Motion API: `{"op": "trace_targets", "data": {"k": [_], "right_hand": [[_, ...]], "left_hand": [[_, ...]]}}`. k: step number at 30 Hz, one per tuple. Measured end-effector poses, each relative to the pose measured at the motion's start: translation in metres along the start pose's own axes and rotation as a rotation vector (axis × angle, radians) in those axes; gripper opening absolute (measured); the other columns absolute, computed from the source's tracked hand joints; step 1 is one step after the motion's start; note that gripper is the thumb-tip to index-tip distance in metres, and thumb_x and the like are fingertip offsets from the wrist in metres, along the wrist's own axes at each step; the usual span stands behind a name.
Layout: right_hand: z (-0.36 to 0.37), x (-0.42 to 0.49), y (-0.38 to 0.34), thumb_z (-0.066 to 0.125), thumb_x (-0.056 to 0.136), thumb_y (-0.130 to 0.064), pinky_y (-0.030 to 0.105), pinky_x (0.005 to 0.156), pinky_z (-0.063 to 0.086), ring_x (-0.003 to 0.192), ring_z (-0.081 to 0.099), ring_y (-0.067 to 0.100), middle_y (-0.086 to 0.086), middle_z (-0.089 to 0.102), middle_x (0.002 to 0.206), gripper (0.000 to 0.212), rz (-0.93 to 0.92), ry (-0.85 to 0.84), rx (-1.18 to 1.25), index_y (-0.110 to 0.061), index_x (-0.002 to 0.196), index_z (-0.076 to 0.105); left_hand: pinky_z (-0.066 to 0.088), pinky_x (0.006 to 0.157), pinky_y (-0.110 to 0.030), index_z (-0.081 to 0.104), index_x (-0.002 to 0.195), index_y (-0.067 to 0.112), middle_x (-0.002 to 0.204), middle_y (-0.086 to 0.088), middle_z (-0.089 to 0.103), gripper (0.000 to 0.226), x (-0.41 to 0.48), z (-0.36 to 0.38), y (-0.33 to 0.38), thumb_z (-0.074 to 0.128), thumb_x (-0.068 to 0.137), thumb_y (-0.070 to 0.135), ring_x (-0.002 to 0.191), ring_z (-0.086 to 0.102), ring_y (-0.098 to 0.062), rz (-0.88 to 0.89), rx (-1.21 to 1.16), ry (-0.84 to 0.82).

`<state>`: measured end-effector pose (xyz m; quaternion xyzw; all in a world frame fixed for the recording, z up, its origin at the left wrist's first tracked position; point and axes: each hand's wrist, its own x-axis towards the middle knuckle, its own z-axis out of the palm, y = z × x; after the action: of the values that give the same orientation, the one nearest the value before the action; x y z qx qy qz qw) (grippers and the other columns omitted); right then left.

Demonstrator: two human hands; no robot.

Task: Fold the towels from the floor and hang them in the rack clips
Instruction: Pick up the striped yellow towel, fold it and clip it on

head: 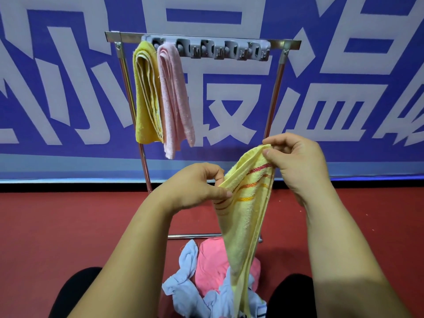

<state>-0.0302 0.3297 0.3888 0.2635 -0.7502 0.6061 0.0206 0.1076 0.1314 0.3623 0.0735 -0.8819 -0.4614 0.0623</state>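
Observation:
I hold a pale yellow towel (244, 214) with red and orange stripes, hanging down in front of me. My right hand (296, 161) pinches its top corner. My left hand (195, 187) grips its left edge a little lower. The grey clip strip (220, 50) runs along the top bar of a metal rack (128, 88). A folded yellow towel (145, 95) and a folded pink towel (175, 99) hang from the two leftmost clips. The other clips hold nothing. On the floor lie a bright pink towel (212, 265) and a light blue towel (185, 285).
A blue banner with large white characters (321, 88) stands right behind the rack. The floor is red (57, 226). The rack's base bar (195, 236) lies on the floor just past the towel pile. My dark-clothed knees (73, 292) frame the pile.

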Motion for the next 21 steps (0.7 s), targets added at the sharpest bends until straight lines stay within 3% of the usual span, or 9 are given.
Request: {"op": "trace_targets", "data": {"k": [2,4,6,8,14,21], "right_hand": [[0.0,0.0,0.001,0.078,0.09,-0.007,0.046,0.082,0.065,0.081,0.074,0.02,0.0,0.075,0.08,0.02,0.001,0.007,-0.013,-0.024,0.1,0.081],[0.0,0.001,0.002,0.078,0.089,-0.008,0.051,0.084,0.064,0.085,0.075,0.026,0.002,0.076,0.081,0.019,0.005,0.033,-0.012,-0.024,0.099,0.081],[-0.001,0.0,0.002,0.077,0.089,-0.008,0.052,0.084,0.063,0.086,0.075,0.026,0.003,0.077,0.083,0.02,0.009,0.058,-0.002,-0.024,0.099,0.081],[0.0,0.0,0.002,0.077,0.089,-0.008,0.052,0.084,0.063,0.085,0.075,0.025,0.003,0.077,0.083,0.02,0.013,0.063,-0.008,-0.025,0.098,0.081],[0.0,-0.001,0.003,0.077,0.088,-0.007,0.05,0.082,0.064,0.083,0.075,0.021,0.0,0.077,0.082,0.02,0.025,0.084,-0.011,-0.025,0.096,0.08],[0.0,0.0,0.004,0.078,0.085,-0.001,0.048,0.081,0.062,0.077,0.069,0.018,0.003,0.075,0.082,0.022,0.039,0.074,0.104,-0.022,0.092,0.08]], "left_hand": [[0.054,0.101,-0.053,0.061,0.077,0.016,0.11,-0.004,0.076,0.034,-0.001,-0.002,-0.001,0.089,0.079,0.035,0.105,0.072,-0.024,0.017,0.026,0.011],[0.058,0.083,-0.043,0.057,0.076,0.015,0.087,0.001,0.073,0.034,-0.002,-0.005,-0.003,0.088,0.081,0.03,0.08,0.068,-0.02,0.003,0.055,0.025],[0.045,0.064,-0.032,0.055,0.077,0.016,0.065,0.011,0.06,0.035,-0.004,-0.006,-0.002,0.087,0.083,0.03,0.059,0.051,-0.011,-0.035,0.131,0.037],[0.038,0.058,-0.029,0.054,0.076,0.019,0.06,0.014,0.055,0.034,-0.004,-0.006,-0.002,0.086,0.083,0.029,0.053,0.045,-0.004,-0.057,0.238,0.069],[0.037,0.054,-0.024,0.055,0.079,0.018,0.062,0.01,0.055,0.035,-0.007,-0.007,-0.01,0.089,0.082,0.025,0.054,0.043,-0.007,-0.038,0.069,0.272],[0.052,0.081,-0.046,0.063,0.089,0.016,0.077,-0.009,0.059,0.024,-0.01,-0.018,-0.015,0.084,0.087,0.005,0.079,0.059,-0.024,0.03,-0.472,0.433]]}}
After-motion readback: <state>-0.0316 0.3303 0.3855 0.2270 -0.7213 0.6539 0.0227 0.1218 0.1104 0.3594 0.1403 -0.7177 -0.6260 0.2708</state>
